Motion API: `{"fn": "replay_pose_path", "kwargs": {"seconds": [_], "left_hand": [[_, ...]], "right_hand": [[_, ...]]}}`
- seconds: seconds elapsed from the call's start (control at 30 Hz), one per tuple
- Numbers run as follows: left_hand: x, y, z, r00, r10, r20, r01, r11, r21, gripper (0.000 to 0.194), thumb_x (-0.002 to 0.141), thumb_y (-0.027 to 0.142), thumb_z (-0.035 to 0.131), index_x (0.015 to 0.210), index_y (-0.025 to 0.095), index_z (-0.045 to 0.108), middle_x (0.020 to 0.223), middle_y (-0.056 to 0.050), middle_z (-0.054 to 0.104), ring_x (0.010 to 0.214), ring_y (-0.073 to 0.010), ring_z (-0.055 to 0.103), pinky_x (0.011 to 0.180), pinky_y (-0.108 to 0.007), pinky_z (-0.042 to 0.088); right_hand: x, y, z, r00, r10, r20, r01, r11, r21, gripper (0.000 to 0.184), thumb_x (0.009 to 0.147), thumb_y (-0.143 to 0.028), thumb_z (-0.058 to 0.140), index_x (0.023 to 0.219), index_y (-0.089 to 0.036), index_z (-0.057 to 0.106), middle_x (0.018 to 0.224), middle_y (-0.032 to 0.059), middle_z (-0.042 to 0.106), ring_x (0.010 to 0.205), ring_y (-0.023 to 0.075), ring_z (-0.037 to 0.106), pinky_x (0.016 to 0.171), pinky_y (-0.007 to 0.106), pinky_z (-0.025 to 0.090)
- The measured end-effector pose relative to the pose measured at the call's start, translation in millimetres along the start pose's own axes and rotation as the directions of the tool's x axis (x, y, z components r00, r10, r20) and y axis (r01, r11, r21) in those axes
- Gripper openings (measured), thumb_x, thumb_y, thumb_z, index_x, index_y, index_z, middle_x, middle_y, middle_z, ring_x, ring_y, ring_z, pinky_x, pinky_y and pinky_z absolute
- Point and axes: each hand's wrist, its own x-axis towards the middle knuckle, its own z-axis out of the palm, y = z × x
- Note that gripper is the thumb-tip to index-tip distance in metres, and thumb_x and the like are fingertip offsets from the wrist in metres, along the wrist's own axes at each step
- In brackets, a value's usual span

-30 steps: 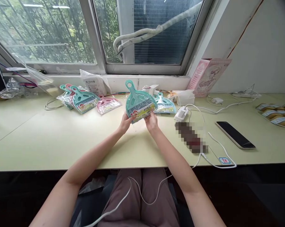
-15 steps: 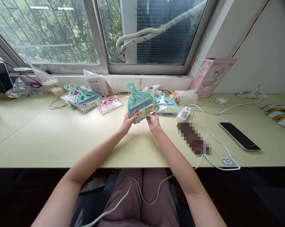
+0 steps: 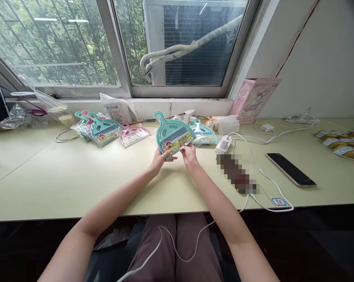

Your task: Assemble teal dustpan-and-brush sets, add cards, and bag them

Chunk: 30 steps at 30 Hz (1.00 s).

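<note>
A teal dustpan (image 3: 168, 127) with a small brush, wrapped in clear plastic with a printed label, is tilted upright above the table. My left hand (image 3: 160, 159) grips its lower left edge, and my right hand (image 3: 189, 154) pinches the lower right edge. Left of it on the table lie a pink dustpan (image 3: 132, 134) and a group of wrapped teal dustpans (image 3: 105, 129) with a pink one among them. Just behind it to the right rests a light teal dustpan set (image 3: 204, 134), partly covered.
A white charger plug (image 3: 223, 144) and its cables lie right of my hands, near a blurred dark object (image 3: 237, 174). Farther right are a phone (image 3: 291, 169) and a plate of wrapped food (image 3: 341, 143). A pink box (image 3: 254, 101) stands by the window.
The view has shifted slightly. Both hands keep hold of the teal dustpan, which has barely moved; more of my left fingers now shows beneath it.
</note>
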Motion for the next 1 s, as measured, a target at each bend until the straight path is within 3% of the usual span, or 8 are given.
{"fn": "replay_pose_path", "kwargs": {"seconds": [0.4, 0.8, 1.0], "left_hand": [[9, -8, -7.0, 0.999, 0.033, -0.016, -0.034, 0.998, -0.052, 0.052, 0.073, 0.027, 0.067, 0.117, 0.011, 0.045, 0.119, -0.019, 0.065, 0.061, -0.0203, 0.071, 0.059, -0.035, 0.060], [17, -11, -17.4, 0.998, 0.022, 0.055, -0.024, 0.998, 0.049, 0.054, 0.073, 0.036, 0.070, 0.115, 0.010, 0.047, 0.098, -0.015, 0.071, 0.062, -0.0230, 0.071, 0.060, -0.034, 0.058], [16, -11, -16.2, 0.997, 0.044, 0.066, -0.047, 0.998, 0.051, 0.057, 0.072, 0.035, 0.070, 0.118, 0.011, 0.046, 0.101, -0.015, 0.070, 0.062, -0.0217, 0.071, 0.062, -0.037, 0.060]], "right_hand": [[12, -6, -5, 0.976, 0.190, 0.110, -0.189, 0.982, -0.013, 0.013, 0.083, -0.011, 0.054, 0.089, -0.019, 0.062, 0.080, -0.0001, 0.074, 0.076, 0.0126, 0.071, 0.077, 0.026, 0.059], [13, -7, -4, 0.977, 0.213, -0.030, -0.211, 0.977, 0.041, 0.013, 0.091, -0.018, 0.049, 0.090, -0.018, 0.062, 0.077, 0.0003, 0.074, 0.070, 0.0127, 0.070, 0.068, 0.026, 0.060], [13, -8, -2, 0.971, 0.228, -0.072, -0.225, 0.973, 0.046, 0.013, 0.091, -0.018, 0.048, 0.087, -0.018, 0.061, 0.071, -0.0006, 0.072, 0.064, 0.0121, 0.069, 0.065, 0.024, 0.059]]}}
